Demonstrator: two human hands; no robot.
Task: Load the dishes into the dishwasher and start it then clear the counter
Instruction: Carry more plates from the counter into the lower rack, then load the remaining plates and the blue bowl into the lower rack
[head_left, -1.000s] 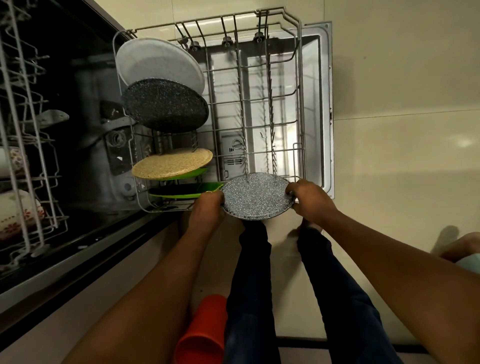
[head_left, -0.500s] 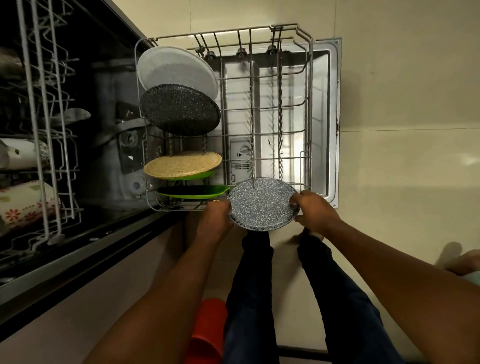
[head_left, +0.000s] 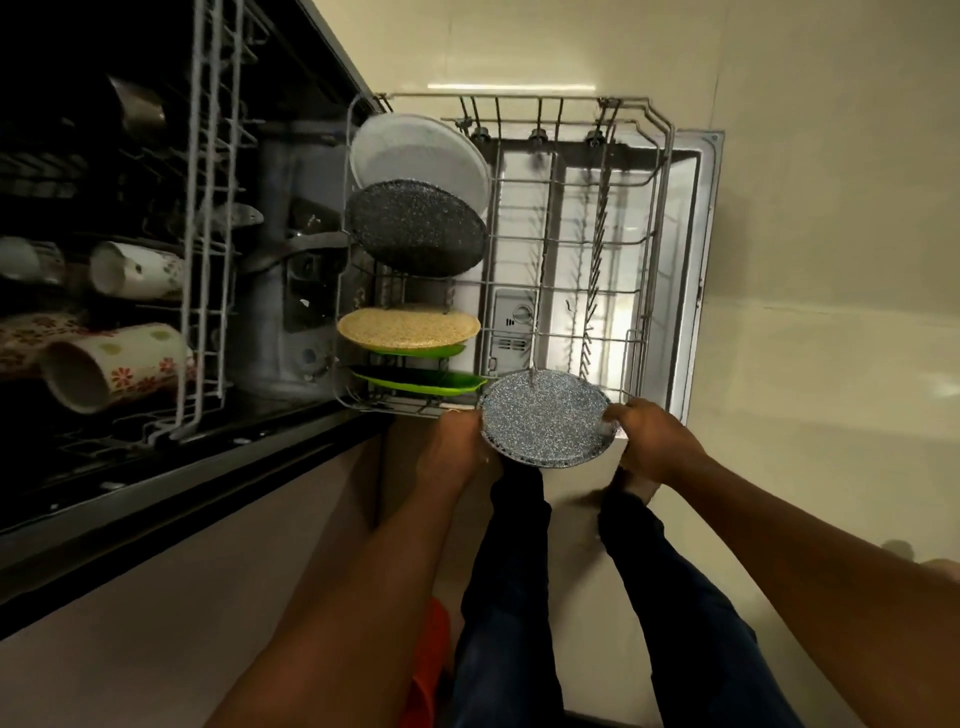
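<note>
Loading is in hand: the left grip (head_left: 457, 441) and right grip (head_left: 649, 441) each clasp an opposite edge of the round speckled grey plate (head_left: 543, 421) at the near edge of the pulled-out wire lower rack (head_left: 660, 218), and the next move likely calls for tipping it upright between free tines.

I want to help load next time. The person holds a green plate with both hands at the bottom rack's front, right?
Not green: the head view shows a speckled grey plate, gripped by the left hand and right hand at the front of the bottom rack. The green plates already stand in the rack.
</note>
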